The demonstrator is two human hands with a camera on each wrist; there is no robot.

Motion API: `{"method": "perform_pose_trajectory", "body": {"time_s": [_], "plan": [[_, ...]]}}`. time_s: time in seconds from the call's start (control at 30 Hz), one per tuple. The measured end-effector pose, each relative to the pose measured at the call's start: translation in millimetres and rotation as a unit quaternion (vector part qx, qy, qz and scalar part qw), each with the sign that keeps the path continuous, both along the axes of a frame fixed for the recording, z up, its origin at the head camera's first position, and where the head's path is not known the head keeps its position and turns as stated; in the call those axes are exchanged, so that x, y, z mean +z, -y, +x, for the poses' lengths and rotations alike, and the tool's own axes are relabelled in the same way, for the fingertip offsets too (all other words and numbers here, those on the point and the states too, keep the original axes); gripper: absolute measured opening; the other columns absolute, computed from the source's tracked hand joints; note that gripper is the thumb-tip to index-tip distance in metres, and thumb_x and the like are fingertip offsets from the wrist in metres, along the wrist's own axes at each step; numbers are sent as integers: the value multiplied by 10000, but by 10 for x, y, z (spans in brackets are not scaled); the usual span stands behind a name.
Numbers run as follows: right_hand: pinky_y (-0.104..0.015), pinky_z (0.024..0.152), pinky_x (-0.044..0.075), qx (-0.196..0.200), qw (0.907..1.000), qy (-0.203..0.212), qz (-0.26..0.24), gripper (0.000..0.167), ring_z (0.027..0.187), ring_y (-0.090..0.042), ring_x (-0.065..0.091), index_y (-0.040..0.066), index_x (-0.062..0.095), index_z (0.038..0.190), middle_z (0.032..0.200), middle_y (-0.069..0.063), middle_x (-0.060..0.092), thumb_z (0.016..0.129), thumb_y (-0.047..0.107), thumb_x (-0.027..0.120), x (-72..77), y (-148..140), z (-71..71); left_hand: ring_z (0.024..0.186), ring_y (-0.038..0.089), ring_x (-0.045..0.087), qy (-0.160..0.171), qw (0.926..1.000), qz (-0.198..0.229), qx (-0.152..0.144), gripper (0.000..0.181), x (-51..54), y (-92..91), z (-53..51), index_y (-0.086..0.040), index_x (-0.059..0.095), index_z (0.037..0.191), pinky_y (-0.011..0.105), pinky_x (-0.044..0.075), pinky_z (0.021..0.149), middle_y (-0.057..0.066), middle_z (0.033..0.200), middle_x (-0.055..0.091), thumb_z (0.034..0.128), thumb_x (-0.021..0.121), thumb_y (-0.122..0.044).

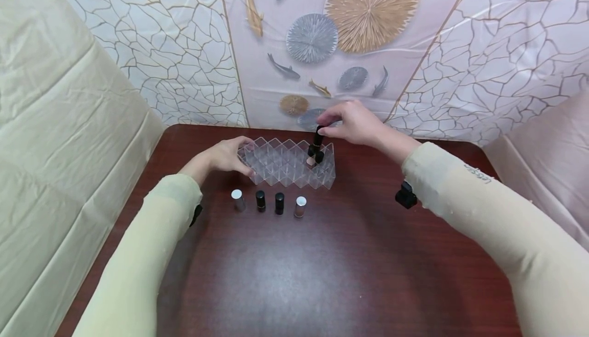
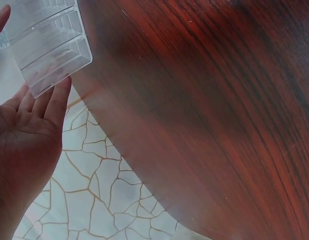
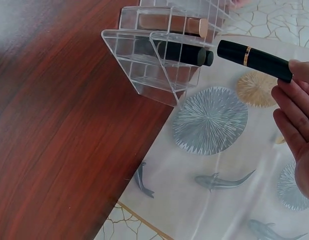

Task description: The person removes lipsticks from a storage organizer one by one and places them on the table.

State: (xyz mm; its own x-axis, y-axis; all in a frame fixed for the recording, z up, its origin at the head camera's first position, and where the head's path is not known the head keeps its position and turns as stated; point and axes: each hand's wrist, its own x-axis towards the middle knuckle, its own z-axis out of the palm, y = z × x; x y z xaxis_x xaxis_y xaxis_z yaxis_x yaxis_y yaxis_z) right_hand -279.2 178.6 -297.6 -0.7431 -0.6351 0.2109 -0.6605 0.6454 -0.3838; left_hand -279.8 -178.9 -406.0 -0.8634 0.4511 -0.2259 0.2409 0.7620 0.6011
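A clear lipstick organizer [image 1: 280,165] with diamond-shaped compartments stands near the table's back edge. My left hand [image 1: 225,155] grips its left end, thumb at the front and fingers behind. Above the right part, my right hand [image 1: 352,122] pinches a black lipstick tube with a gold band [image 3: 254,61] by one end. That tube's other end is just apart from the organizer in the right wrist view. Black tubes [image 3: 182,52] and a brownish-pink tube [image 3: 169,23] lie in compartments there.
In front of the organizer, a row stands upright on the table: a silver tube with a white top [image 1: 238,201], a black tube [image 1: 261,201], another black tube [image 1: 279,204] and a pinkish tube with a white top [image 1: 300,207]. A patterned cloth [image 1: 313,81] hangs behind the table [image 1: 294,275].
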Motion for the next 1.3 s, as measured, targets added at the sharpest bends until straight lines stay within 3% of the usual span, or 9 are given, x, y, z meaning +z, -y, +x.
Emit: {"method": "perform_pose_trajectory", "body": {"time_s": [0.33,0.73,1.3], "plan": [[-434,963,582,38,9999,58,124,217,1080,-233,766,85,830,1131,1103,-59,818,934,175,829,-12,-86,195,1428,344,491,-15,10000,17,-45,936,-23,6,3,-40,446,1546,527,371,1214,164,1551,544,785,911,-325],[-441,966,582,500,9987,98,7,214,1084,-220,763,100,834,1139,1103,-25,819,927,133,827,-159,-168,501,1424,350,486,41,10000,27,-67,922,15,4,1,-32,440,1546,537,363,1216,186,1567,530,799,908,-301],[-402,873,614,952,9952,6,-247,216,985,-168,781,86,835,1090,1052,-21,822,876,97,861,-567,-173,832,1440,339,484,87,9999,64,-41,921,27,-4,6,-44,446,1542,519,353,1227,159,1560,547,783,899,-302]]}}
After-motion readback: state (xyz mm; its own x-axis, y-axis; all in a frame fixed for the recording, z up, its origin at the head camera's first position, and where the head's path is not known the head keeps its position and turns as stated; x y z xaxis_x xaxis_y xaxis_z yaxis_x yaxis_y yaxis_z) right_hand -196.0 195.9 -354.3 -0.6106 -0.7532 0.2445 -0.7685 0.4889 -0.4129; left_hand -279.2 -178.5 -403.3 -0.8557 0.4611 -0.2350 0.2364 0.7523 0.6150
